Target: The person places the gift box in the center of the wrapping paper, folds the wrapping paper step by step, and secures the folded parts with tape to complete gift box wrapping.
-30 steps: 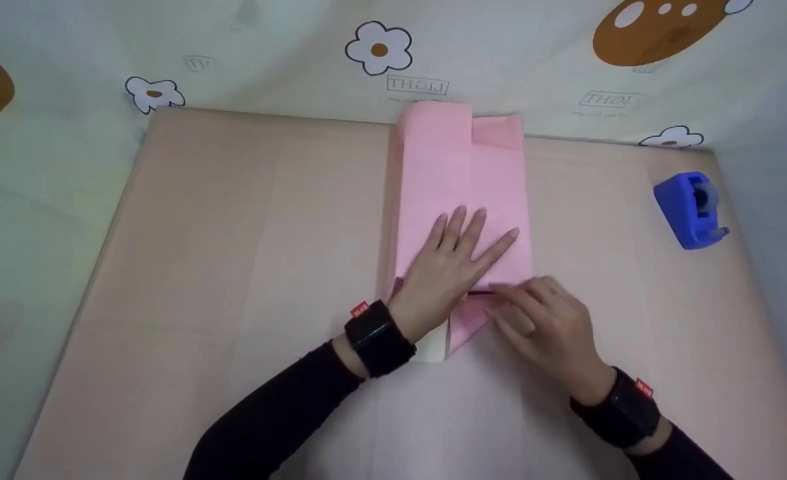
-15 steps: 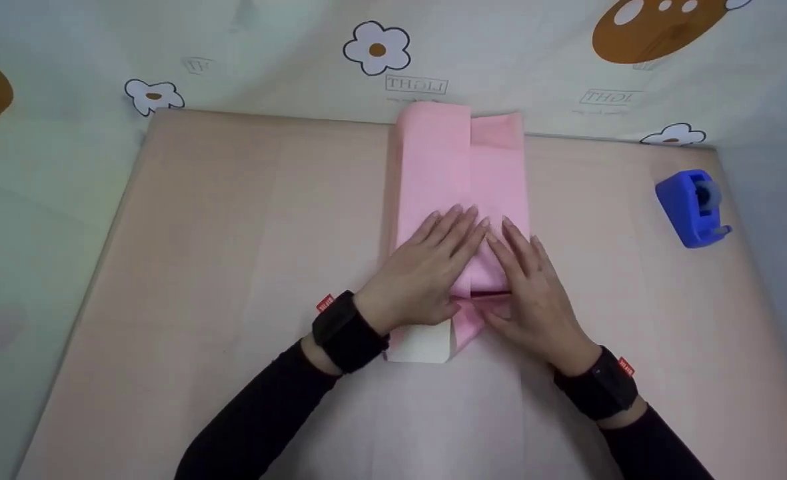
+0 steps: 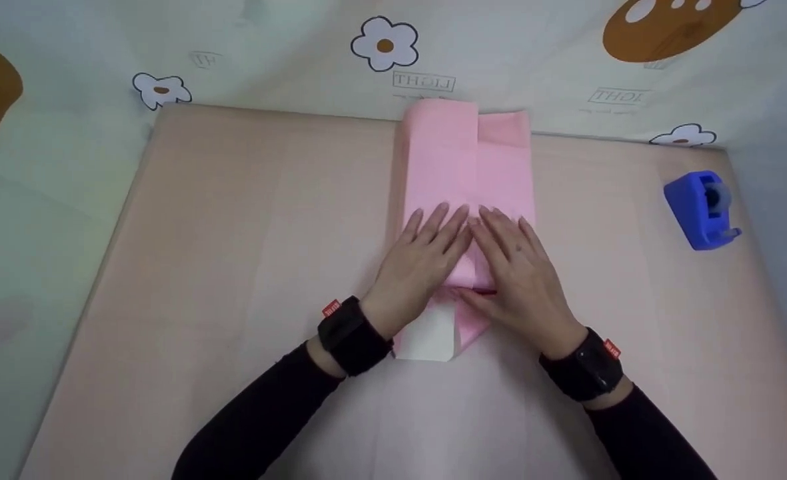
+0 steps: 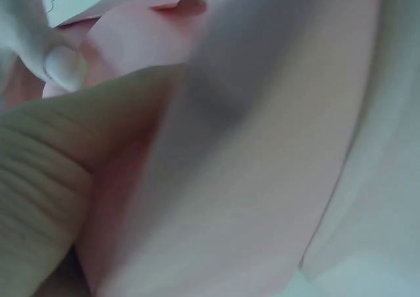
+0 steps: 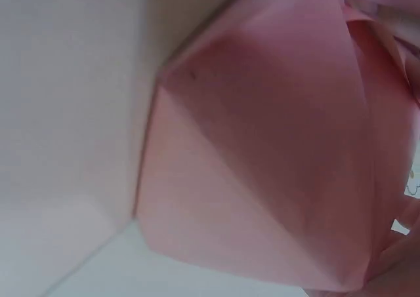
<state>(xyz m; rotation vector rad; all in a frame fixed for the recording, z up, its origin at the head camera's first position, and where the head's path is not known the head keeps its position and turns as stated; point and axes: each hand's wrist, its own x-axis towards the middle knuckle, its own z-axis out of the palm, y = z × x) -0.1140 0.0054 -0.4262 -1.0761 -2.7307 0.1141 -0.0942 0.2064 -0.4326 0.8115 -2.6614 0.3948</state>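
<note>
A folded sheet of pink paper (image 3: 441, 153) lies lengthwise on the table in the head view, its near end partly opened out. My left hand (image 3: 416, 270) rests on the paper's left part with fingers extended. Beside it, my right hand (image 3: 523, 273) lies on the right part, fingers also extended and thumb reaching to the near edge. A pale flap (image 3: 426, 333) sticks out below the hands. In the left wrist view a thumb (image 4: 98, 123) touches the paper, partly hidden behind a fold. A creased triangular fold (image 5: 275, 153) fills the right wrist view.
A blue tape dispenser (image 3: 703, 210) stands on the right side of the light pinkish table (image 3: 233, 253). Behind the table hangs a pale cloth (image 3: 286, 60) printed with flowers. The paper's far end reaches the table's back edge.
My right hand has moved up and left from the near fold and flattened onto the paper beside the left. My left hand has shifted slightly left, uncovering more of the pale flap.
</note>
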